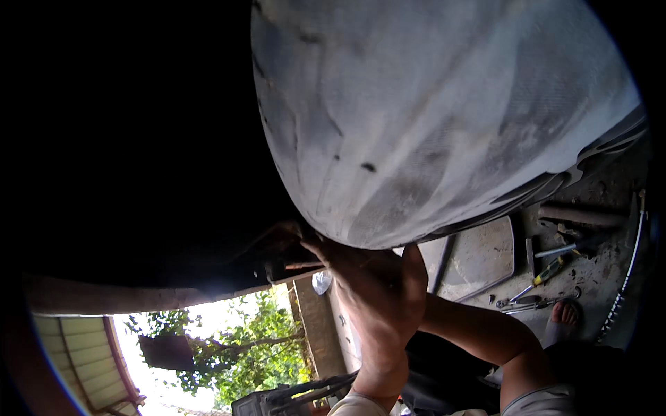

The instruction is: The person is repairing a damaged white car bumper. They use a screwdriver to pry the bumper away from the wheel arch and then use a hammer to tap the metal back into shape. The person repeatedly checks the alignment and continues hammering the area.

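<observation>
A large, rounded grey-white body (416, 132), scuffed and streaked, fills the upper middle; I cannot tell its kind. Just below its lower edge is my left hand (371, 295), reaching up and to the left. Its fingers run into shadow under the edge, and their grip is hidden. My right forearm (479, 333) crosses in from the lower right and passes behind the left hand. That hides most of my right hand, and its fingers cannot be made out with certainty. A thin reddish-brown rod (304, 265) sticks out beside the left fingers.
On the floor at the right lie a hammer (531, 256), a yellow-handled screwdriver (548, 272), wrenches (531, 304), a thick bar (579, 215) and a long ribbed metal strip (628, 274). A flat grey panel (482, 253) lies nearer. A bare foot (565, 313) rests by the tools.
</observation>
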Available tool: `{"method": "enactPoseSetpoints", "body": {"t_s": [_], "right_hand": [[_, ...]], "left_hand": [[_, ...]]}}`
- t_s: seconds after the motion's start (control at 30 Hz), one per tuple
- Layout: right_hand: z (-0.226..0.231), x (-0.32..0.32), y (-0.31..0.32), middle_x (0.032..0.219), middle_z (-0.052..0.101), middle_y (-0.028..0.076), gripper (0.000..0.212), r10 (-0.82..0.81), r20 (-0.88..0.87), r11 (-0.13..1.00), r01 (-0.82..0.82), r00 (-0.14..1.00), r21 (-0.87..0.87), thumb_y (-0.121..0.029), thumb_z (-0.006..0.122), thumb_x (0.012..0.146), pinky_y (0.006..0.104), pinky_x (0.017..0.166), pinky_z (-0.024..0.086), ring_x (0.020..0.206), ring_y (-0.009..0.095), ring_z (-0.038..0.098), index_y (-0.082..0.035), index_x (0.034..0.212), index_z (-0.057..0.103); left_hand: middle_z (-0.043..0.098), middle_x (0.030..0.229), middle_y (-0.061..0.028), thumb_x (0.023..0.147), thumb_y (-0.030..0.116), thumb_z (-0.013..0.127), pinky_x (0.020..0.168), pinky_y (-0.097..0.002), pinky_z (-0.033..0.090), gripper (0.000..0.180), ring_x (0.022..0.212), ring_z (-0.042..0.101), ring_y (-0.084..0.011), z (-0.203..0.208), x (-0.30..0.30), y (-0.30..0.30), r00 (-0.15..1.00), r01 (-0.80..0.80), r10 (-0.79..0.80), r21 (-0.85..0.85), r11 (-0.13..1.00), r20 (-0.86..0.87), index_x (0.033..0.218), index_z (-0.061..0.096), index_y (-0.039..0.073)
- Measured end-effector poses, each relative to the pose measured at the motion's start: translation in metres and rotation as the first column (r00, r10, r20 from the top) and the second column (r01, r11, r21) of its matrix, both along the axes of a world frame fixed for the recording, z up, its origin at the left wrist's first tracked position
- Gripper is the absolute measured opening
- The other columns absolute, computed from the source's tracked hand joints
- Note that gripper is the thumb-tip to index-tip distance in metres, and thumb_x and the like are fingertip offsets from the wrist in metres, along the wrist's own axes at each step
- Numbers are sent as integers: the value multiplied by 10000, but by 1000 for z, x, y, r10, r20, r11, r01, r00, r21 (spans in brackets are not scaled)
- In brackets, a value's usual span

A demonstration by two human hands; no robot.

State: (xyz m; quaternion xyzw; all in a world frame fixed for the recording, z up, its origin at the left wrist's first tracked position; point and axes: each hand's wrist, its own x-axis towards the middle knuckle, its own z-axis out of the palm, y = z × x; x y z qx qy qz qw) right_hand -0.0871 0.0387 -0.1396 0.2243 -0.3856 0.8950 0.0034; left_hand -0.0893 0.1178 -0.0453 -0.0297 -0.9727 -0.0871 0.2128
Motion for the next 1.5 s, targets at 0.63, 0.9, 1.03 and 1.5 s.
{"method": "enactPoseSetpoints", "body": {"t_s": [0.63, 0.9, 1.03, 1.5], "right_hand": [[7, -5, 9, 1216, 613, 60, 459, -15, 18, 1000, 15, 1000, -1, -319, 482, 937, 350, 901, 483, 1063, 247, 611, -173, 1371, 463], [0, -11, 22, 1237, 610, 46, 480, -18, 59, 1000, 18, 998, -7, -344, 473, 940, 345, 916, 482, 1078, 234, 609, -191, 1395, 452], [1, -14, 22, 1233, 617, 38, 484, 73, 74, 989, -63, 995, -135, -336, 471, 950, 335, 925, 478, 1074, 213, 615, -186, 1410, 442], [1, -13, 18, 1230, 607, 68, 412, 140, 118, 942, -95, 983, -322, -204, 463, 982, 293, 905, 481, 1061, 158, 602, -77, 1373, 483]], "left_hand": [[458, 1319, -320, 818, 187, 720, 974, -421, 403, 958, 1193, 492, -374, 5, 0, -6, 1000, 24, -24, -20, 1000, -9, 1470, 75, -89], [451, 1338, -305, 826, 171, 712, 997, -410, 384, 935, 1223, 472, -343, 6, -2, -5, 999, 42, -44, -59, 997, -28, 1476, 90, -81], [464, 1320, -295, 824, 168, 711, 990, -402, 389, 929, 1202, 482, -329, 11, -2, -9, 998, 66, -68, -90, 994, -18, 1478, 97, -76], [476, 1320, -279, 820, 179, 727, 991, -380, 399, 925, 1199, 492, -313, 9, -5, -2, 997, 72, -72, -19, 997, -6, 1456, 120, -109]]}}
